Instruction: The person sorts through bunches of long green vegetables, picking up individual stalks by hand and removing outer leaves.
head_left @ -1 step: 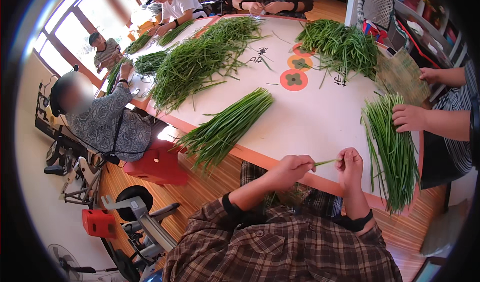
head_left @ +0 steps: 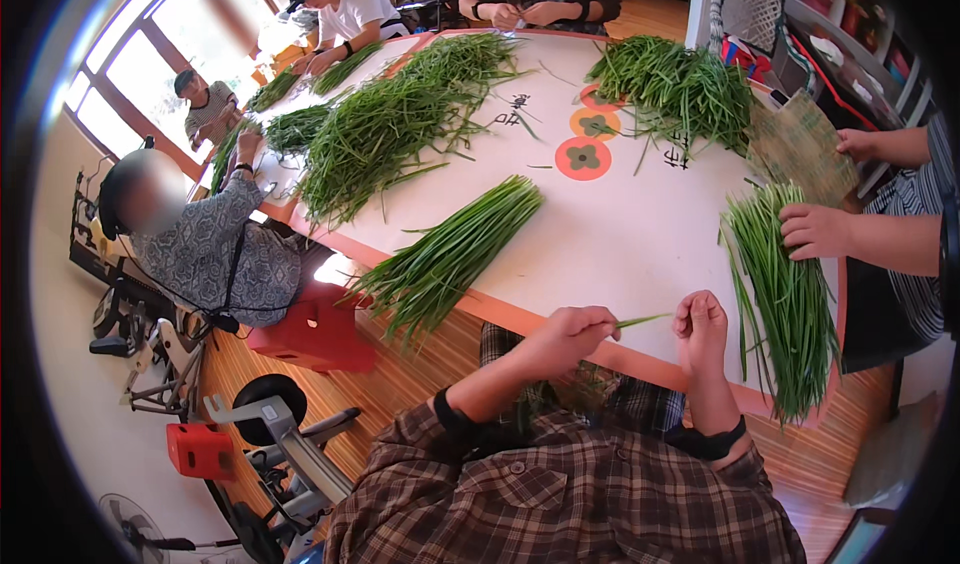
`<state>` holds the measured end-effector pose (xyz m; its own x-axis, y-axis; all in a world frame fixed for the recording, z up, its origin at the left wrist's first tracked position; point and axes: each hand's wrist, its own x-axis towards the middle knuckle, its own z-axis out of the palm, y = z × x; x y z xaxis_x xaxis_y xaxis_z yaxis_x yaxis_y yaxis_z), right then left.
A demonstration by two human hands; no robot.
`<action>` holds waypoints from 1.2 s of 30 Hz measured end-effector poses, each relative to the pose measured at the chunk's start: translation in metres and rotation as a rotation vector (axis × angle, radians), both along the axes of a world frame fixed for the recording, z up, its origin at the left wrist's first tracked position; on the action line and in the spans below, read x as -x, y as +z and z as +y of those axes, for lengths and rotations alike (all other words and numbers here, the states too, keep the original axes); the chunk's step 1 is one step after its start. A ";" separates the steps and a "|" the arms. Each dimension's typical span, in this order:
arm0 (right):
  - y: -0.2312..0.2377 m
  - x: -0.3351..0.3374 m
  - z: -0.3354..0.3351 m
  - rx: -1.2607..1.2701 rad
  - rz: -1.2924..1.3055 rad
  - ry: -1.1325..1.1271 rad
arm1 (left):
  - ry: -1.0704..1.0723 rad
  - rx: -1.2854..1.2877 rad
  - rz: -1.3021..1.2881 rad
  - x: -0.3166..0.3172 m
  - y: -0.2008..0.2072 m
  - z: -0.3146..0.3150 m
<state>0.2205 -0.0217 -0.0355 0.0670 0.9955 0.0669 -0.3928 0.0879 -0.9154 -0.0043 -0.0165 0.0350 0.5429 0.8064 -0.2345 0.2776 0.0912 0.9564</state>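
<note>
Green stalk point(head_left: 643, 320) clamped in left hand point(head_left: 577, 338), pointing rightward, tip just beside right hand point(head_left: 703, 334), itself curled closed

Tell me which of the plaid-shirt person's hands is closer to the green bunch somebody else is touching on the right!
Right. The right hand is just left of that bunch; the left hand is farther left, holding a green stalk.
</note>
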 end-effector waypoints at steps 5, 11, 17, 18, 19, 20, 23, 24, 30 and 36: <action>0.006 0.001 -0.002 0.005 -0.074 0.029 | 0.261 -0.642 0.468 0.056 0.072 0.010; 0.005 0.010 0.000 0.021 -0.098 0.074 | 0.535 -1.121 0.861 0.113 0.053 0.077; 0.013 0.009 -0.002 0.027 -0.137 0.069 | 0.401 -1.006 1.003 0.131 -0.017 0.117; 0.012 0.009 -0.002 0.027 -0.145 0.077 | 0.416 -0.951 1.022 0.129 -0.018 0.118; 0.011 0.010 -0.002 0.034 -0.151 0.073 | 0.411 -0.945 1.016 0.128 -0.019 0.117; 0.011 0.010 -0.001 0.036 -0.152 0.084 | 0.444 -0.981 0.982 0.129 -0.018 0.115; 0.012 0.009 -0.001 0.041 -0.176 0.087 | 0.504 -1.040 0.927 0.125 -0.014 0.112; 0.012 0.010 -0.001 0.038 -0.192 0.087 | 0.505 -1.043 0.901 0.124 -0.011 0.109; 0.017 0.013 -0.002 0.060 -0.241 0.090 | 0.471 -0.955 0.877 0.116 -0.012 0.104; 0.080 0.066 0.054 0.006 -0.391 0.346 | 0.381 -0.871 1.121 0.105 -0.018 0.098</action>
<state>0.1546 0.0324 0.0445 -0.2950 0.9554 0.0153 -0.0269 0.0077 -0.9996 -0.1091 0.0817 0.0167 0.1358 0.9604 0.2434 0.9869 -0.1527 0.0521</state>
